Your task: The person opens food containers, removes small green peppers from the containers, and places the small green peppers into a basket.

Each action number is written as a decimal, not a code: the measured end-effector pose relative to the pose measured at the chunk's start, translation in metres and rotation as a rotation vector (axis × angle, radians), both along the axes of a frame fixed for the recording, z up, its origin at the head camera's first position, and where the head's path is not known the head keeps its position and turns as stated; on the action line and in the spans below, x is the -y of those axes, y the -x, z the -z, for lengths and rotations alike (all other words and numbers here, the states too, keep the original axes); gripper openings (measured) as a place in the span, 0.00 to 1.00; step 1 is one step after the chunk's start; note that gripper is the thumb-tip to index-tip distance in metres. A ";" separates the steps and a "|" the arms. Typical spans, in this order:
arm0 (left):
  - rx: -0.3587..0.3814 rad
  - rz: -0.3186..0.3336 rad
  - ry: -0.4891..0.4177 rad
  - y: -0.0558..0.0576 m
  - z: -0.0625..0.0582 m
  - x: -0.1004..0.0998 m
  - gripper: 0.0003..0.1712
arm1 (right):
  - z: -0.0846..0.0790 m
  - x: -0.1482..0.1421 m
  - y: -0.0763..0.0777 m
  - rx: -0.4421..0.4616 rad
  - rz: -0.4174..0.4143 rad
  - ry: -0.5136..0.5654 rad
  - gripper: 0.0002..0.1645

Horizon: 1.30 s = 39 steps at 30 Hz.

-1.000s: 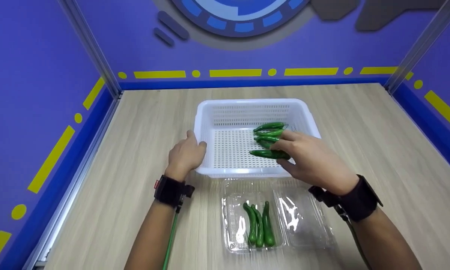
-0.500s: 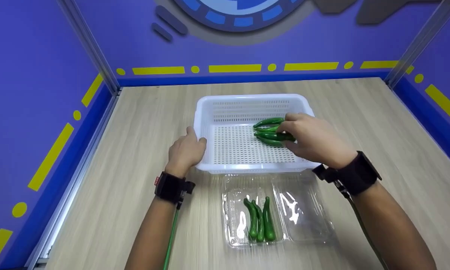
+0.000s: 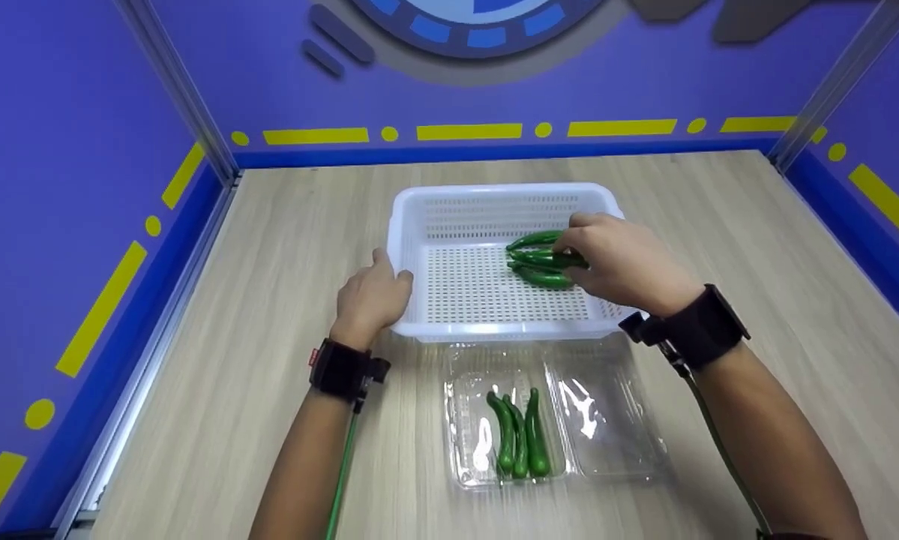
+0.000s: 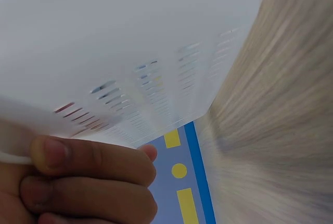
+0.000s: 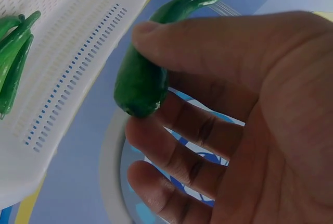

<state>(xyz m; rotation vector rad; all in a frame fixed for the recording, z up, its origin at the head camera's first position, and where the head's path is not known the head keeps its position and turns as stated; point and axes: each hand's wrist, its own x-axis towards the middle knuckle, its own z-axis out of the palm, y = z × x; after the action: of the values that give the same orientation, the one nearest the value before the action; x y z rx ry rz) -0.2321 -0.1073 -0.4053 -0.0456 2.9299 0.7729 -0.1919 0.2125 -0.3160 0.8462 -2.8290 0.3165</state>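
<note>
In the head view a white slotted plastic basket (image 3: pixel 449 330) stands on the table. My left hand (image 3: pixel 373 296) grips its left wall, thumb over the rim; in the left wrist view, curled fingers (image 4: pixel 99 161) lie against the wall outside. My right hand (image 3: pixel 621 259) is over the basket's right side, pinching a green chili pepper (image 5: pixel 140 81) between thumb and fingers. Several other green chili peppers (image 3: pixel 543 279) lie on the basket floor beneath it, partly hidden by the hand. In front stands an opened clear plastic clamshell box (image 3: pixel 464 480) with three green peppers (image 3: pixel 537 442) in its left half.
The clamshell's lid half (image 3: pixel 614 442) lies flat to the right, close to the basket's front. Blue-purple panels (image 3: pixel 307 90) wall in the wooden tabletop (image 3: pixel 269 262) at the back and both sides. A green cable (image 3: pixel 344 457) runs along the left forearm.
My right hand has carried the pinched pepper toward the back, from the basket's front right to above the other peppers. My left hand stays on the basket's left side.
</note>
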 end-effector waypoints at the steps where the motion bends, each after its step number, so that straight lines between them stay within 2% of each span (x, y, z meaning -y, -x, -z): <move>1: 0.003 -0.001 -0.001 0.000 0.000 0.000 0.37 | 0.000 0.000 0.001 0.003 0.001 -0.003 0.10; 9: 0.001 -0.001 -0.006 -0.001 0.002 0.001 0.36 | 0.006 0.003 0.013 0.060 0.028 -0.056 0.09; 18: -0.012 0.004 0.009 -0.001 0.002 0.003 0.35 | 0.017 0.000 0.035 0.075 0.024 -0.094 0.09; 27: -0.009 -0.002 0.007 -0.001 0.003 0.001 0.35 | 0.022 -0.001 0.046 0.145 0.038 -0.129 0.09; 39: -0.010 0.005 0.005 0.000 0.002 0.001 0.35 | 0.030 0.001 0.056 0.157 0.056 -0.201 0.07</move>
<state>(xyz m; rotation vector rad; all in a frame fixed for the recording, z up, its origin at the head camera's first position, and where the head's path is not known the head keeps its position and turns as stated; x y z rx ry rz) -0.2323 -0.1078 -0.4073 -0.0350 2.9406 0.7666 -0.2483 0.2112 -0.3464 0.8097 -3.0647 0.0956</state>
